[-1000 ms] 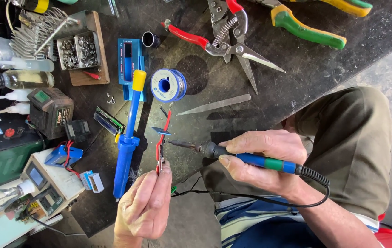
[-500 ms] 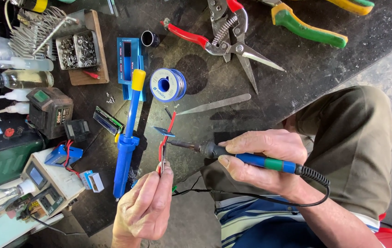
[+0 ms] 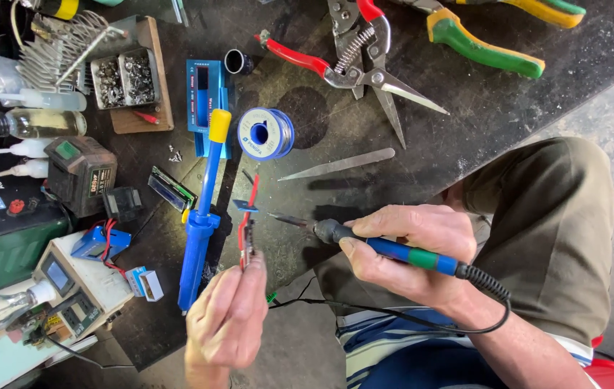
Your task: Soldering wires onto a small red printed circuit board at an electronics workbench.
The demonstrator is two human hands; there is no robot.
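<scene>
Small dark component with a red wire point(image 3: 248, 223) pinched upright in the left hand point(image 3: 226, 324), over the dark workbench's point(image 3: 480, 101) near edge.

Its long axis runs away from the person; the blue-handled soldering iron point(image 3: 364, 241), gripped closed in the right hand point(image 3: 411, 252), lies crosswise, tip pointing left just beside it. Just left lies a blue desoldering pump with yellow cap point(image 3: 202, 209); beyond, a solder spool point(image 3: 265, 133), metal strip point(image 3: 339, 164) and red-handled snips point(image 3: 354, 68).
</scene>
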